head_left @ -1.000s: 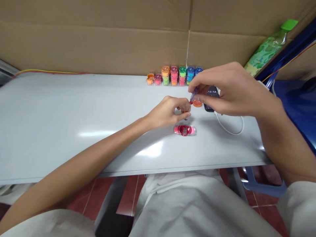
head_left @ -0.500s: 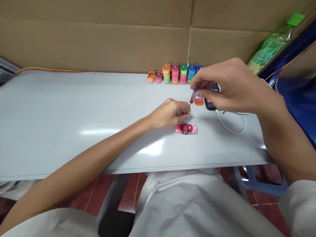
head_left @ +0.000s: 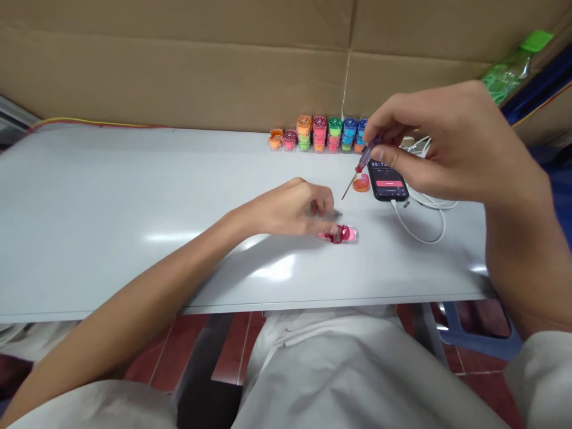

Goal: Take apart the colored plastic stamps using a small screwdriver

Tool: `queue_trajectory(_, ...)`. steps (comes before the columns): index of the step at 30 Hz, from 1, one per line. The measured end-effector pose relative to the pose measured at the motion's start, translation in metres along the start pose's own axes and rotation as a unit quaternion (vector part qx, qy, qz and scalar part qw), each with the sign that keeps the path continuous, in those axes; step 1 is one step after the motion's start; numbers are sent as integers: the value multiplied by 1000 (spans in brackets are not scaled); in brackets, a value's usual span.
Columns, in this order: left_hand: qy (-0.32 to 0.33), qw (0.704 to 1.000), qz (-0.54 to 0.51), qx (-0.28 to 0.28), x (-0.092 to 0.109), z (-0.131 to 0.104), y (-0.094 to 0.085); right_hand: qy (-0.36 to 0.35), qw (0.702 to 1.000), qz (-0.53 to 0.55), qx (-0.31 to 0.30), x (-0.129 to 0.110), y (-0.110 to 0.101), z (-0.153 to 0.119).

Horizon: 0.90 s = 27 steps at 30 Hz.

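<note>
A small screwdriver (head_left: pixel 360 167) with a purple handle and red collar is pinched in my right hand (head_left: pixel 447 143). Its thin metal shaft points down and left, its tip in the air above the table. My left hand (head_left: pixel 297 208) reaches over a small red-and-pink piece (head_left: pixel 351 234) with clear ends, which looks like a pencil sharpener. The left thumb lies on or just above its left part, apart from the curled fingers. By those fingertips is a tiny dark grey bit (head_left: pixel 338 213), too blurred to name.
Behind the screwdriver lie an orange round part (head_left: pixel 361 183) and a phone (head_left: pixel 389 182) with a white cable (head_left: pixel 413 235). Several stacks of colourful small pieces (head_left: pixel 319 134) line the cardboard wall (head_left: pixel 179 77). A green-capped bottle (head_left: pixel 509 74) leans at the right.
My right hand has lifted the screwdriver up and right, away from my left fingers. My left hand has loosened its pinch and moved down to the red-and-pink piece.
</note>
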<state>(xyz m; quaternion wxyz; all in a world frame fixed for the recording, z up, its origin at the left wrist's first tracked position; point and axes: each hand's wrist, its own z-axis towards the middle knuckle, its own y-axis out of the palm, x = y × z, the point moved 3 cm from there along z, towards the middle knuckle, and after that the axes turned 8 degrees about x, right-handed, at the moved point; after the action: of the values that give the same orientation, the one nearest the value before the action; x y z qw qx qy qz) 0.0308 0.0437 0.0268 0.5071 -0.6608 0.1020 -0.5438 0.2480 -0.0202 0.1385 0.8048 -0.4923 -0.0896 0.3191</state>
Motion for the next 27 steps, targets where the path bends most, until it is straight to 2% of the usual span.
queue_trajectory(2, 19, 998, 4, -59, 4, -6, 2, 4, 1000, -8, 7, -1, -5, -1)
queue_trajectory(4, 35, 996, -9, -81, 7, -10, 5, 5, 1000, -9, 14, -2, -9, -2)
queue_trajectory(7, 23, 996, -32, -77, 6, -9, 6, 8, 1000, -12, 15, -4, -12, -3)
queue_trajectory(13, -53, 992, -87, -71, -4, -5, -1, 22, 999, -24, 40, -5, -13, -3)
queue_trajectory(20, -80, 981, -175, -41, -15, 0, 4, 5, 998, -34, 61, -8, -13, -4)
queue_trajectory(23, -85, 983, -160, -25, -16, 0, -6, 6, 998, -12, 68, -10, -14, -5)
queue_trajectory(27, -71, 992, -100, 21, -19, -2, -31, 8, 998, 38, 47, -15, -14, -4)
